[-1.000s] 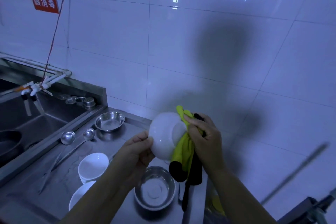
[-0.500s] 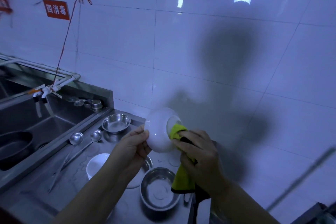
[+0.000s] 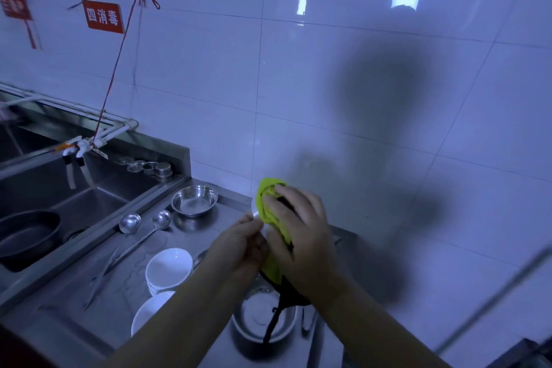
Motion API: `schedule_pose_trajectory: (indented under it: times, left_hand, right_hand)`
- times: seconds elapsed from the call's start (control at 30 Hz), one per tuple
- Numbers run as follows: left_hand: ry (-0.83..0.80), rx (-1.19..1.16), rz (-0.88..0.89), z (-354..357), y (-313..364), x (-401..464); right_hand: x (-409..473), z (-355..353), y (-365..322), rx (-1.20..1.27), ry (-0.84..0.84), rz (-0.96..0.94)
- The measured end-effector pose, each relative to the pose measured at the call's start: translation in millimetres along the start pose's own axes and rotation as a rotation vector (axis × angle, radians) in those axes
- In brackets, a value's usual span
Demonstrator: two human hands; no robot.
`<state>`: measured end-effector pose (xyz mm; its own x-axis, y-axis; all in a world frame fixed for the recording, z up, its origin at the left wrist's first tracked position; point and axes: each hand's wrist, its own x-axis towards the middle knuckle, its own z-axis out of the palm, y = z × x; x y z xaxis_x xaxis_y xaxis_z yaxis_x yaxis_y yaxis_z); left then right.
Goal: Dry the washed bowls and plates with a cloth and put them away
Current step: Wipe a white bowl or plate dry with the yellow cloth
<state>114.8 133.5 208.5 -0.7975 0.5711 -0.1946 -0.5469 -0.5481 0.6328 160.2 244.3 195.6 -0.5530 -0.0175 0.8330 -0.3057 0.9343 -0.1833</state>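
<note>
In the lower middle of the frame the two hands are meeting above the steel surface point(image 3: 89, 320). The right hand point(image 3: 301, 233) is pressing a yellow-green cloth point(image 3: 268, 197) over a white bowl point(image 3: 254, 212), its fingers curled closed around cloth and bowl together; only a sliver of the bowl's rim is showing at the cloth's left edge. The left hand point(image 3: 242, 245) is gripping that rim from below, fingers pinched shut on it. A dark part of the cloth is hanging down over a steel bowl point(image 3: 263, 320) sitting directly beneath the hands. Left of the hands a stack of white bowls point(image 3: 168, 270) is standing, with a white plate point(image 3: 149, 311) just below it. Farther up, another steel bowl point(image 3: 194, 200) and two ladles point(image 3: 143, 225) are lying beside the sink point(image 3: 74, 203) at the left.
</note>
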Motion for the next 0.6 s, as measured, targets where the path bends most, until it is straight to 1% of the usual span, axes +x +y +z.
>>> schedule_pose_trajectory:
  times: [0.07, 0.13, 0.2, 0.27, 0.37, 0.43, 0.5, 0.6]
  left_hand:
    - [0.040, -0.071, -0.015, 5, -3, -2]
    - [0.047, -0.164, -0.041, 6, -2, -6]
    - [0.046, -0.265, -0.069, 7, -2, -9]
    - [0.079, -0.357, -0.080, 9, -1, -12]
    - [0.141, -0.419, -0.083, 9, 0, -15]
    - [0.171, -0.449, -0.097, 9, -1, -14]
    - [0.180, -0.460, -0.114, 9, -3, -12]
    - [0.189, -0.452, -0.152, 10, -6, -8]
  right_hand:
    - [-10, 5, -2, -0.059, 0.028, -0.054]
    - [-19, 5, 3, -0.131, 0.096, -0.162]
    - [-25, 2, 11, -0.150, 0.150, -0.249]
    - [-26, -2, 18, -0.094, 0.190, -0.219]
    - [-22, -7, 24, 0.003, 0.266, -0.044]
    - [-19, -6, 24, 0.015, 0.285, 0.051]
    - [-19, -2, 18, 0.015, 0.269, 0.033]
    - [-27, 5, 12, -0.040, 0.192, -0.144]
